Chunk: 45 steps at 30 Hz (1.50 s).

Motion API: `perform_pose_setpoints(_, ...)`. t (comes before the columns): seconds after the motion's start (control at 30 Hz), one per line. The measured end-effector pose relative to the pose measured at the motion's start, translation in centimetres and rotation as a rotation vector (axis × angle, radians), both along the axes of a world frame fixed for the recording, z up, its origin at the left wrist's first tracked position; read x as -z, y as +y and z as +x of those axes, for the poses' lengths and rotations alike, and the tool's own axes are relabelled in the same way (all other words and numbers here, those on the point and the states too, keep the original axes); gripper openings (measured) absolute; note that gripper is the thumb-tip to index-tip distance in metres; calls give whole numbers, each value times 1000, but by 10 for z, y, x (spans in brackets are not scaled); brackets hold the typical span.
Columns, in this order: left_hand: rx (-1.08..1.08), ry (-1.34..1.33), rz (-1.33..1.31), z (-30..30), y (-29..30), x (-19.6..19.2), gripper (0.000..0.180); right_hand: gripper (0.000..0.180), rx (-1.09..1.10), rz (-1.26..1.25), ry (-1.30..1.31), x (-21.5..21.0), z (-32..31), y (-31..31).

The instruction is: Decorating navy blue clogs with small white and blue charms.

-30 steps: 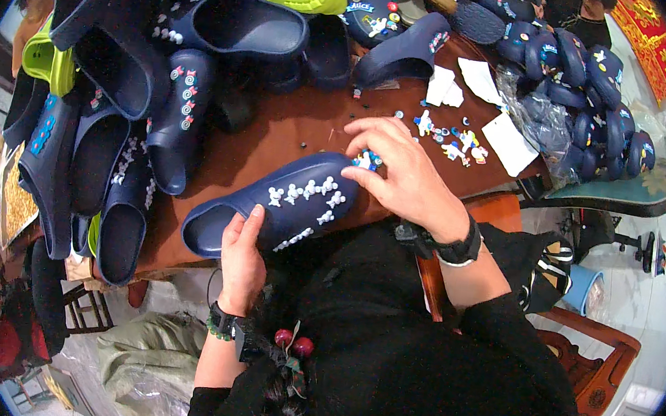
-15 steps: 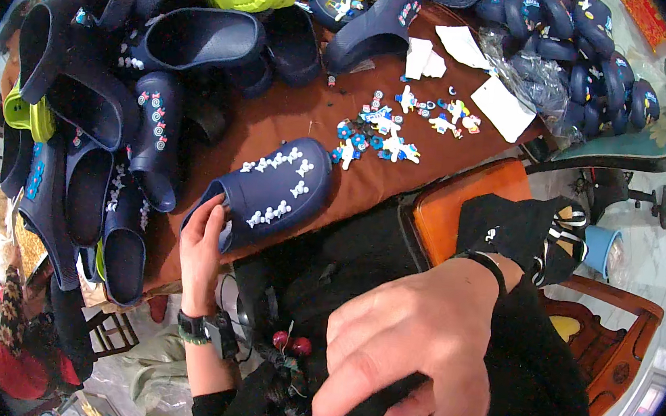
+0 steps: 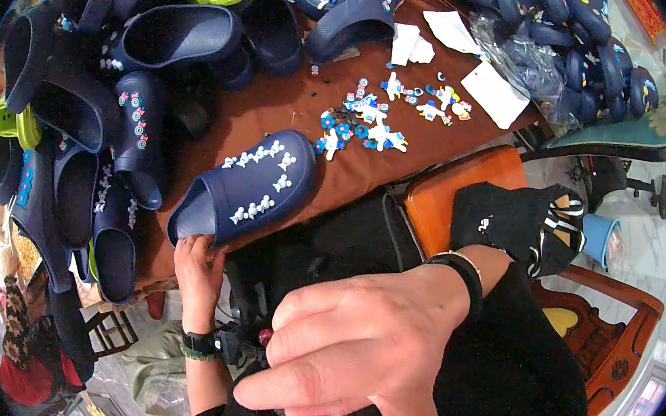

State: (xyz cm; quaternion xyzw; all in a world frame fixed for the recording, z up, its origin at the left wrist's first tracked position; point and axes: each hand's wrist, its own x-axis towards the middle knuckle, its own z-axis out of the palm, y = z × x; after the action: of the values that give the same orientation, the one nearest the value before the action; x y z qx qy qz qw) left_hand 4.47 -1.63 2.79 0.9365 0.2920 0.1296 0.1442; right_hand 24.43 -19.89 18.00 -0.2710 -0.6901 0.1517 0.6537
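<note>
navy clog (image 3: 247, 187) at the table's near edge, your left hand (image 3: 198, 269) pinching its heel | right hand (image 3: 359, 349) up close, loosely curled, holding nothing you can see | white paper slips (image 3: 491, 93) behind the charms (image 3: 362, 122), print unreadable

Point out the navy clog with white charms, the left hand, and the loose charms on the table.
navy clog (image 3: 250, 187), head view, upper
left hand (image 3: 198, 271), head view, back
loose charms (image 3: 362, 122), head view, cluster middle
</note>
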Motion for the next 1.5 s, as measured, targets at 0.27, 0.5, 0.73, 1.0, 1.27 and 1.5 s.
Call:
perform_pose_setpoints(0.27, -22, -283, 11, 4, 1, 17, 20, 31, 307, 90, -344, 4, 12, 4)
perform_pose_setpoints(0.5, 124, -253, 120, 8, -4, -7, 24, 22, 240, -419, -531, 78, 39, 0)
perform_pose_setpoints(0.73, 104, -331, 334, 3, -7, -42, 24, 10, 408, -527, -515, 147, 65, 4)
perform_pose_setpoints(1.0, 26, -523, 413, 31, 16, -107, 23, 23, 556, -418, -529, 187, 72, 31)
perform_pose_setpoints(1.27, -130, -722, 650, 115, 94, -196, 22, 34, 649, -388, -596, 217, 82, 44)
perform_pose_setpoints(1.5, -223, -766, 864, 194, 184, -250, 31, 21, 692, -416, -567, 212, 78, 45)
